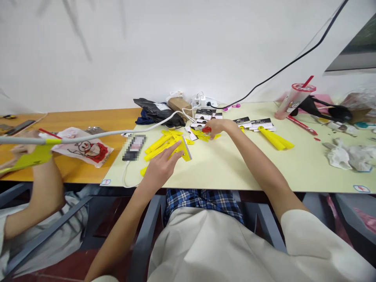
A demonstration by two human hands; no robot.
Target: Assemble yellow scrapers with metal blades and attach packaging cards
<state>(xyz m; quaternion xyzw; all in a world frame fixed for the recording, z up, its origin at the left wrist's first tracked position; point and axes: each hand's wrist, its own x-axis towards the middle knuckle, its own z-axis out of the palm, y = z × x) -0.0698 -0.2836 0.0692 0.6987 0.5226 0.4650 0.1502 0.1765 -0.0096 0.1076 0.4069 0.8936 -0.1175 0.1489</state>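
Note:
My left hand (160,168) is closed over a yellow scraper (185,150), its index finger and thumb on the broad head with the pale straight edge. The scraper's handle passes under the palm. More yellow scrapers (157,148) lie in a pile just behind this hand. Over at the back middle of the table, my right hand (216,127) has its fingers bent down around a small red thing (206,129), whose kind I cannot make out. Beneath those fingers are yellow pieces (202,135) and black-and-white cards (204,114).
A phone (134,148) lies left, with a white cable crossing above. Right stand yellow handles (276,138) with cards, a drink cup (295,100) and crumpled tissue (339,154). Black bags (155,111) and a power strip (202,102) sit behind. A co-worker's arm (48,184) is at far left.

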